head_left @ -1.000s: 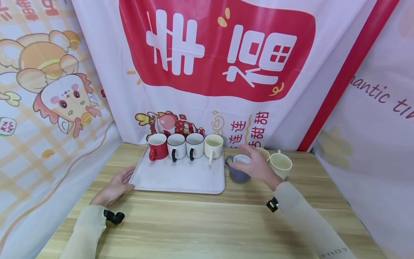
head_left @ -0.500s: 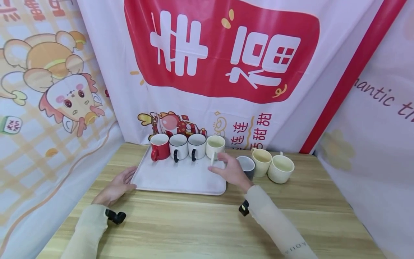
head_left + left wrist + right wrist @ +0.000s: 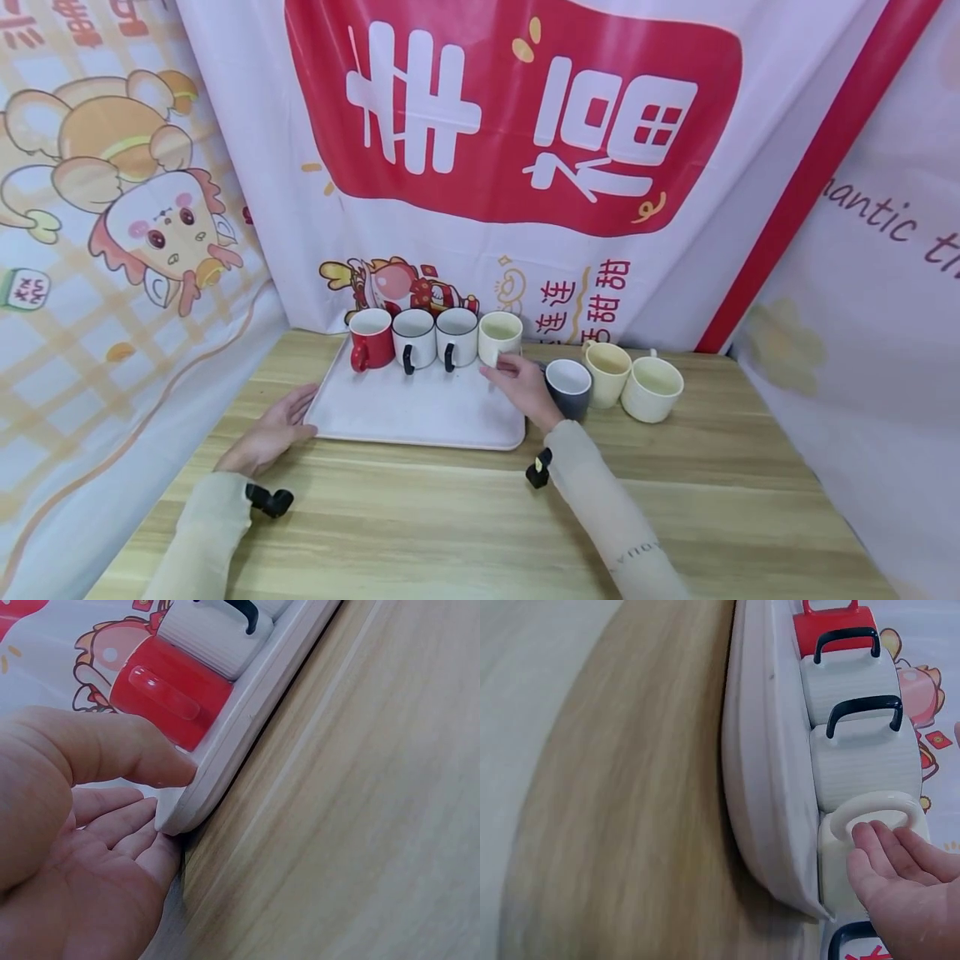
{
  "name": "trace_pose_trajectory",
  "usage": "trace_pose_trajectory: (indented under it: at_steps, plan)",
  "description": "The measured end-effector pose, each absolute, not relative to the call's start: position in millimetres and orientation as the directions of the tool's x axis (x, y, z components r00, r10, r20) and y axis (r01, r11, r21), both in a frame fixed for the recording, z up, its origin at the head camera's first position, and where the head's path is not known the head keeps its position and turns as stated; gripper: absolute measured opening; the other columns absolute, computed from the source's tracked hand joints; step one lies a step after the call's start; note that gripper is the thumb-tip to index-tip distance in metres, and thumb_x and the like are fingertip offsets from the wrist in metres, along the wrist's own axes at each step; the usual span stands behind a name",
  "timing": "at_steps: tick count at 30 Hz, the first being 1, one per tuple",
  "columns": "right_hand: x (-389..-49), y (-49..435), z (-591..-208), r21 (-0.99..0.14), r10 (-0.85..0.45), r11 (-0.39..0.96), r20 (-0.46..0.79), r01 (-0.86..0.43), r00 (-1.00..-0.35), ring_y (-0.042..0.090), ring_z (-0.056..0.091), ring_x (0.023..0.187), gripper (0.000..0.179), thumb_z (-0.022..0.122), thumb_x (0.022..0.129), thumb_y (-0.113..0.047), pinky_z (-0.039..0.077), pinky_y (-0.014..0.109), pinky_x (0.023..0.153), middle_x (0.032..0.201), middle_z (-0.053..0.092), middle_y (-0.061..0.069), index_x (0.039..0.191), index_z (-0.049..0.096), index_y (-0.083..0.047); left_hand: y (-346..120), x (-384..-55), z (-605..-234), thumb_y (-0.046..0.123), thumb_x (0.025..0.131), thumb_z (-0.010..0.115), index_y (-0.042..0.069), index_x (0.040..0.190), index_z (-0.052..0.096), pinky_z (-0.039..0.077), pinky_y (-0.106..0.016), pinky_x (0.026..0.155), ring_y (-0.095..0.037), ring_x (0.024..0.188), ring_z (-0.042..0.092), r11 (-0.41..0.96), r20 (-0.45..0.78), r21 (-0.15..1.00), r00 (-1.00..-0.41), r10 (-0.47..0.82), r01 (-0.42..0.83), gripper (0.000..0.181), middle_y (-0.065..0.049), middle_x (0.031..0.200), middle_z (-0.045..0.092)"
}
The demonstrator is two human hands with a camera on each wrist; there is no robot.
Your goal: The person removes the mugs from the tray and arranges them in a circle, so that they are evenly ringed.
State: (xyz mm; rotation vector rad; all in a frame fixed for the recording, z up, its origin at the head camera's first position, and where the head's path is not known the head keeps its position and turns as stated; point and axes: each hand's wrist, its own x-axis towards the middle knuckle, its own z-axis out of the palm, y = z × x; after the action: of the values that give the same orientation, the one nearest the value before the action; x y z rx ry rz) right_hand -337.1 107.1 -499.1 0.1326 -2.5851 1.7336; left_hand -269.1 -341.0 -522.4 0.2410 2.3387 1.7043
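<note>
My left hand point(image 3: 273, 427) holds the white tray point(image 3: 420, 417) by its left front corner. In the left wrist view, the thumb point(image 3: 142, 754) lies on the rim and the fingers touch the corner from below. My right hand point(image 3: 525, 386) is at the handle of a cream mug point(image 3: 501, 333), last in a row on the tray. Its fingertips touch or nearly touch the handle point(image 3: 874, 802) and look fairly straight in the right wrist view. Left of that mug stand two white mugs point(image 3: 457, 337) point(image 3: 414, 340) with black handles, then a red mug point(image 3: 371, 340).
Right of the tray, on the wooden table point(image 3: 420, 525), stand a grey mug point(image 3: 568, 400), a yellowish mug point(image 3: 607, 375) and another cream mug point(image 3: 652, 392). A printed cloth point(image 3: 450, 208) hangs behind the tray, with further cloths at both sides.
My right hand has moved left, from over the grey mug to the handle of the cream mug on the tray. The left hand stays at the tray's corner.
</note>
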Motion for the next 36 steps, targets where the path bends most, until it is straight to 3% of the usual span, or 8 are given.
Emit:
trace_pose_trajectory:
  at_steps: [5,10,13,18,23,31,36]
  plan:
    - [-347.3,101.3,-501.4,-0.936,0.001,0.352,0.020,-0.019,-1.000,0.023,0.071,0.115,0.053,0.075,0.094,-0.053,0.062,0.043,0.101,0.124,0.076,0.005,0.131,0.073,-0.015,-340.4,-270.0,-521.8,-0.008,0.097,0.057,-0.004,0.167,-0.001,0.007,-0.065,0.132,-0.053,0.161,0.000,0.303,-0.090,0.953,-0.959,0.268,-0.005,0.091,-0.031,0.175,-0.001]
    - [-352.5,97.8,-499.7,-0.946,0.038,0.323,-0.007,0.019,-0.999,0.023,0.068,0.114,0.052,0.067,0.098,-0.056,0.058,0.045,0.105,0.124,0.075,0.007,0.125,0.076,-0.013,-341.0,-270.1,-521.4,-0.008,0.097,0.056,-0.004,0.167,-0.001,0.006,-0.065,0.131,-0.052,0.162,0.000,0.306,-0.092,0.952,-0.961,0.262,-0.008,0.091,-0.030,0.175,-0.001]
    - [-354.8,95.4,-499.1,-0.951,0.044,0.309,-0.014,0.027,-0.999,0.021,0.066,0.109,0.053,0.064,0.100,-0.056,0.056,0.039,0.099,0.120,0.075,0.008,0.121,0.077,-0.009,-341.5,-269.8,-520.5,-0.008,0.097,0.056,-0.004,0.167,-0.001,0.006,-0.064,0.132,-0.052,0.162,0.000,0.311,-0.095,0.950,-0.962,0.256,-0.011,0.091,-0.030,0.176,-0.001]
    - [-360.1,90.0,-501.6,-0.963,0.060,0.270,-0.004,0.020,-0.998,0.018,0.060,0.094,0.050,0.063,0.103,-0.047,0.048,0.029,0.084,0.104,0.075,0.007,0.107,0.079,0.000,-341.4,-268.6,-519.6,-0.008,0.096,0.056,-0.004,0.167,-0.001,0.006,-0.064,0.132,-0.052,0.162,0.000,0.320,-0.103,0.947,-0.961,0.255,-0.016,0.091,-0.030,0.175,-0.001]
    - [-365.4,84.2,-505.8,-0.969,0.099,0.243,-0.021,0.044,-0.995,0.018,0.058,0.092,0.043,0.060,0.106,-0.038,0.044,0.026,0.081,0.095,0.074,0.005,0.093,0.079,-0.002,-340.8,-267.8,-520.6,-0.008,0.096,0.056,-0.005,0.167,-0.001,0.006,-0.064,0.132,-0.052,0.162,0.000,0.321,-0.101,0.947,-0.962,0.254,-0.015,0.091,-0.030,0.175,-0.001]
    - [-356.1,81.8,-498.7,-0.983,0.173,0.169,-0.040,0.070,-0.984,0.016,0.058,0.081,0.040,0.059,0.106,-0.024,0.045,0.021,0.074,0.080,0.068,0.007,0.089,0.073,0.010,-338.3,-268.6,-521.8,-0.008,0.096,0.057,-0.004,0.167,-0.001,0.006,-0.065,0.132,-0.052,0.162,0.000,0.308,-0.101,0.951,-0.960,0.263,-0.016,0.092,-0.030,0.175,-0.001]
    - [-345.1,84.8,-493.5,-0.985,0.162,0.148,-0.066,0.091,-0.985,0.018,0.059,0.082,0.039,0.059,0.106,-0.024,0.044,0.021,0.075,0.079,0.068,0.007,0.086,0.071,0.007,-339.0,-268.7,-521.3,-0.008,0.095,0.058,-0.005,0.167,-0.001,0.005,-0.065,0.131,-0.053,0.161,0.000,0.304,-0.092,0.953,-0.961,0.262,-0.009,0.093,-0.030,0.175,-0.001]
